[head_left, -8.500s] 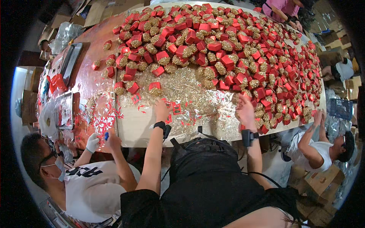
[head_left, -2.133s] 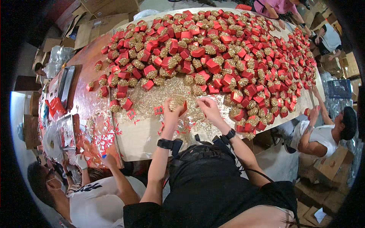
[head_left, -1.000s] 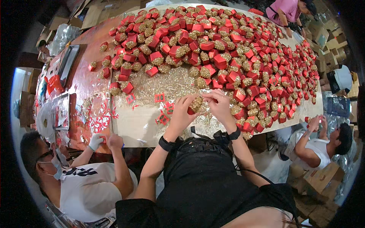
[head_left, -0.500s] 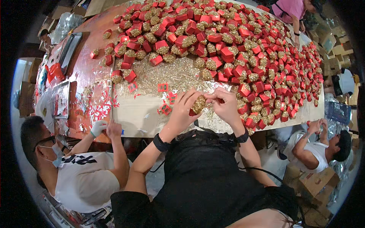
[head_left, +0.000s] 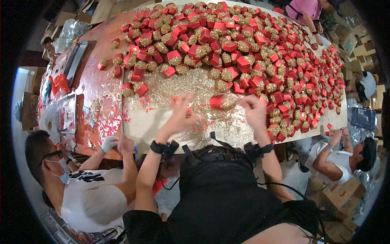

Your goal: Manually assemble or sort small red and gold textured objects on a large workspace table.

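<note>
A red ornament with a gold glittery top (head_left: 222,102) is smeared by motion over the glitter-strewn part of the table. Close to its gold end are the fingertips of my right hand (head_left: 255,116); blur hides whether they grip it. My left hand (head_left: 180,118) is empty, with fingers spread, to the left of the ornament. Small red tags with dark centres, such as one tag (head_left: 144,100), lie around that hand. Beyond both hands spreads a large heap of similar red and gold ornaments (head_left: 243,64).
To my left a co-worker (head_left: 87,191) has both hands at the table edge, one gloved. Another person (head_left: 341,158) sits at the right, and one in pink (head_left: 304,14) stands at the far right. A dark tray (head_left: 75,61) and red scraps (head_left: 106,118) lie on the left.
The ornament has come out of my left hand and sits to its right. My hands have moved apart, and the left one has opened.
</note>
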Motion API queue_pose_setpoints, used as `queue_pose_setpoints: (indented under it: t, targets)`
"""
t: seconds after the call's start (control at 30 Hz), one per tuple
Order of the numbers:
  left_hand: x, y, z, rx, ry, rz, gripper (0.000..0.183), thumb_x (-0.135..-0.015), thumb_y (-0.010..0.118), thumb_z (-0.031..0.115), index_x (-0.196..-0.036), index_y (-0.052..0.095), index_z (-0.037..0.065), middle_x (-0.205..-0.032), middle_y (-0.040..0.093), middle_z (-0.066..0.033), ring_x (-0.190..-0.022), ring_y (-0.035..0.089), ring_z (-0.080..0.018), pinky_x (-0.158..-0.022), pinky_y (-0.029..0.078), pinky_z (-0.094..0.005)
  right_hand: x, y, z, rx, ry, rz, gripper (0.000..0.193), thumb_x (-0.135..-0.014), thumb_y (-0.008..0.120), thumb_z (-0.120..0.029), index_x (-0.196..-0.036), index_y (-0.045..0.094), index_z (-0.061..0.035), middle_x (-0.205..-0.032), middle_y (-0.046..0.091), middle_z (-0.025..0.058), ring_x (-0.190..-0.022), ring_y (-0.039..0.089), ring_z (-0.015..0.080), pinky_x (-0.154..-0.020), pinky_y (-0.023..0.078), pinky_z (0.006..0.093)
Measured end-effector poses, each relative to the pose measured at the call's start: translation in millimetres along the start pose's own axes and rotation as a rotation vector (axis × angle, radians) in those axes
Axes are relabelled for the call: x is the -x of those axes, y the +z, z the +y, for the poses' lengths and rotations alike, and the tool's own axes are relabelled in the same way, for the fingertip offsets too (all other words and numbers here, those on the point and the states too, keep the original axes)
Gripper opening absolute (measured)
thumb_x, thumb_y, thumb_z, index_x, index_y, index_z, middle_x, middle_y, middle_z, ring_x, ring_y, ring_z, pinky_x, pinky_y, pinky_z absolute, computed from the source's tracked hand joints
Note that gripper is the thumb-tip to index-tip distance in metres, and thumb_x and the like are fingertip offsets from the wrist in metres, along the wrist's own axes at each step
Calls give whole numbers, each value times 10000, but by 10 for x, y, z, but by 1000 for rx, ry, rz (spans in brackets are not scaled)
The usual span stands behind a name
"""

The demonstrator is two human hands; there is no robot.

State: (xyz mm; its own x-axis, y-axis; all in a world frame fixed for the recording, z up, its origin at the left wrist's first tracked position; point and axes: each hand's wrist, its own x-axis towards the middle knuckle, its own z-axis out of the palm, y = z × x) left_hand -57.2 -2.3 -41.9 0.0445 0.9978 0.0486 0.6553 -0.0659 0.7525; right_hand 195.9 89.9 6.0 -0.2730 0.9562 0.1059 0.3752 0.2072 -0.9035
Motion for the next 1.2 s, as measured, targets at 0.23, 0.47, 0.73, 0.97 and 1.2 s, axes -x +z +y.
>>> queue_pose_setpoints:
  t: [0.23, 0.47, 0.73, 0.97, 1.2]
  targets:
    - [-161, 404, -1369, -648, -343, -27, 645, -738, 622, 418, -1272, 379, 151, -1330, 319, -157, -1210, 307, -371, -893, 354, -526, -146, -788, 621, -1217, 625, 526, 330, -877, 440, -296, -1113, 487, -70, -1062, 524, 45, -924, 460, 158, -744, 402, 313]
    - [-70, 604, -1783, -380, -294, -49, 358, -668, 706, 265, -872, 556, 12, -879, 590, -186, -822, 568, -338, -686, 454, -418, 245, 23, 1174, -941, 703, -149, 228, -868, 500, -211, -1044, 548, -74, -875, 596, 48, -746, 535, 126, -651, 442, 263]
    - [-395, 288, 182, 45, 102, -121, 185, -745, 621, 125, -860, 545, 3, -804, 591, -171, -739, 563, -349, -635, 436, -389, 163, 503, 501, 101, -345, -266, 558, -820, 606, -236, -1282, 338, -76, -1057, 559, 149, -859, 568, 257, -781, 460, 332]
    - [-347, 4, 347, -12, 124, -312, 255, -731, 615, 48, -978, 567, 2, -851, 590, -151, -793, 575, -288, -711, 439, -341, 89, 580, 337, 29, 69, -926, 293, -900, 468, -287, -958, 582, -23, -672, 556, 68, -605, 517, 139, -574, 425, 303]
    - [-162, 223, -599, -162, -241, -85, 502, -750, 646, 231, -1180, 455, 56, -1066, 545, -207, -921, 531, -327, -791, 416, -405, 221, 556, 657, -743, 471, -849, 224, -883, 516, -209, -981, 586, -19, -821, 587, 23, -696, 526, 73, -568, 408, 203]
